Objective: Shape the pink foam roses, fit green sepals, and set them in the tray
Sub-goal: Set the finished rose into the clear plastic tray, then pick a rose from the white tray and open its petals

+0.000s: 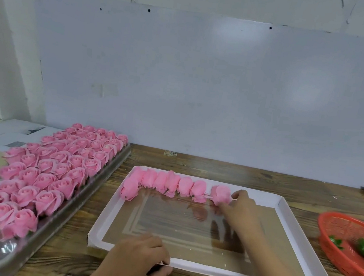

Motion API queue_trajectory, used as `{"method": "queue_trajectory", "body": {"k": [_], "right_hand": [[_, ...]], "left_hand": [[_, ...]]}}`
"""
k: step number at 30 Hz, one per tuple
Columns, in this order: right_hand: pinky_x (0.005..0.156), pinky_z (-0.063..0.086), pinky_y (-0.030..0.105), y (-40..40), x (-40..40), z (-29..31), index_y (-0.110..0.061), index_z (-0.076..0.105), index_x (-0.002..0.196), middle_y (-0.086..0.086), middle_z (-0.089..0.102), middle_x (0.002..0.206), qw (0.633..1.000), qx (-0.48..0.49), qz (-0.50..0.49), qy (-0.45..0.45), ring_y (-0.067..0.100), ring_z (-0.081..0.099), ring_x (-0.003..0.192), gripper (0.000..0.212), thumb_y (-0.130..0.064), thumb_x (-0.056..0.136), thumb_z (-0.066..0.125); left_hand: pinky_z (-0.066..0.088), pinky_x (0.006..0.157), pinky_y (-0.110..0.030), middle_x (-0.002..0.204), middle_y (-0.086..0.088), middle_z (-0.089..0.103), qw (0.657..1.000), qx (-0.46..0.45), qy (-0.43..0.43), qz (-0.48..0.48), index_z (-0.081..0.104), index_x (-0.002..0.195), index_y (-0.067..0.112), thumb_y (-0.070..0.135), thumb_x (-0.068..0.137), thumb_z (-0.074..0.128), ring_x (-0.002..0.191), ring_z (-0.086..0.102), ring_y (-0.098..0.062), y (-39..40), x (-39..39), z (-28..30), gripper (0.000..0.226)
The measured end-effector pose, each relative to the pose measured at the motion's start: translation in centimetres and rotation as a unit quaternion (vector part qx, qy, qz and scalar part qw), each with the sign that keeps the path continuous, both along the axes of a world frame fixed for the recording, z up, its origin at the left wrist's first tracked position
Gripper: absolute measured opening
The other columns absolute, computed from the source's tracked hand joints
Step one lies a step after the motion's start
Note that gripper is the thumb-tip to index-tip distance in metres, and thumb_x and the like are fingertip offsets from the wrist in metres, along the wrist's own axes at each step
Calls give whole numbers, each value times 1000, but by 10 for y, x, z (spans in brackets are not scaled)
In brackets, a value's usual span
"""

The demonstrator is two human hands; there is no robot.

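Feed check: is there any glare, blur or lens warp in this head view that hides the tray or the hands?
Head view: the white tray has a glossy clear bottom that mirrors the right hand and the roses; soft light patches sit on the wall; the wide lens bows the table edge; the red basket and rose rack look soft toward the edges.
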State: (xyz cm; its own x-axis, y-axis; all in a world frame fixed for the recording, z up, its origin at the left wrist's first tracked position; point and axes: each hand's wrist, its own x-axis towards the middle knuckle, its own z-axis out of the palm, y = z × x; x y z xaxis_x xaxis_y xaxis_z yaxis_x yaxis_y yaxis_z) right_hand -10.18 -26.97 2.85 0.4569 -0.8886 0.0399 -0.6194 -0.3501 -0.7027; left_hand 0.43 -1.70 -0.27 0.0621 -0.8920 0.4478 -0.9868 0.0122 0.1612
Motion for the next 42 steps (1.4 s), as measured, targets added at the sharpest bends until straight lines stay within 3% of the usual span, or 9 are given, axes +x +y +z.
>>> {"method": "queue_trajectory", "body": {"k": [10, 19, 23, 26, 29, 31, 35, 39, 42], "right_hand": [[87, 50, 45, -4, 41, -11, -2, 45, 115, 19, 44, 117, 999, -11, -35, 9, 42, 57, 104, 36, -25, 91, 59], [48, 41, 28, -14, 42, -20, -2, 52, 96, 21, 60, 97, 998, -11, -35, -43, 32, 63, 71, 26, -23, 88, 65], [54, 32, 31, -16, 22, -5, -7, 53, 65, 5, 57, 64, 993, -52, -64, -81, 20, 43, 57, 39, -36, 88, 65], [61, 40, 31, -9, -1, 8, -7, 55, 61, 1, 52, 59, 982, 35, -47, -178, 21, 49, 61, 34, -31, 82, 69], [75, 51, 26, 10, -19, 17, 0, 68, 86, 6, 65, 76, 916, 227, 7, -332, 17, 60, 73, 13, -13, 84, 70], [69, 58, 22, 27, -25, 23, 7, 68, 96, 13, 68, 86, 821, 385, 54, -418, 16, 63, 74, 16, -5, 85, 69], [73, 60, 29, 63, -27, 25, 17, 65, 105, 27, 69, 102, 661, 559, 116, -486, 26, 70, 80, 35, 1, 74, 68], [90, 58, 35, 87, -28, 24, 13, 68, 110, 28, 65, 119, 657, 535, 236, -476, 27, 69, 101, 45, -6, 72, 82], [90, 55, 29, 93, -30, 27, 10, 67, 114, 28, 63, 124, 646, 526, 288, -473, 28, 65, 114, 54, -18, 72, 86]], "left_hand": [[46, 56, -8, 68, 21, 61, 1000, -13, 21, 5, 67, 63, 34, 44, 70, 67, 66, 58, 7, -3, 1, -2, 12], [44, 56, -6, 67, 22, 61, 1000, -29, 12, 0, 68, 61, 34, 40, 56, 84, 64, 57, 8, -4, 0, 0, 18], [47, 58, -7, 72, 23, 63, 999, 1, 38, 9, 69, 66, 36, 44, 58, 85, 68, 59, 9, -2, -2, 1, 19], [42, 84, -3, 97, 27, 65, 990, 50, 130, 28, 71, 92, 39, 63, 77, 67, 96, 57, 13, 1, 0, 11, 29], [41, 85, -5, 101, 29, 66, 942, 29, 330, 54, 70, 92, 46, 55, 86, 65, 102, 58, 10, -7, -5, 27, 12], [49, 76, -12, 91, 22, 72, 878, -36, 470, 88, 72, 89, 44, 43, 87, 72, 88, 65, 4, -20, -12, 39, 2], [51, 93, -23, 113, 15, 72, 758, -2, 652, 26, 72, 111, 35, 65, 71, 74, 106, 65, 3, -48, -27, 56, 50], [46, 108, -50, 110, -9, 72, 708, -23, 705, -34, 71, 108, 19, 58, 76, 74, 114, 66, -22, -67, -46, 63, 51], [48, 106, -42, 119, -20, 68, 701, -67, 710, -26, 66, 113, 9, 52, 74, 77, 118, 64, -25, -74, -48, 60, 60]]}}
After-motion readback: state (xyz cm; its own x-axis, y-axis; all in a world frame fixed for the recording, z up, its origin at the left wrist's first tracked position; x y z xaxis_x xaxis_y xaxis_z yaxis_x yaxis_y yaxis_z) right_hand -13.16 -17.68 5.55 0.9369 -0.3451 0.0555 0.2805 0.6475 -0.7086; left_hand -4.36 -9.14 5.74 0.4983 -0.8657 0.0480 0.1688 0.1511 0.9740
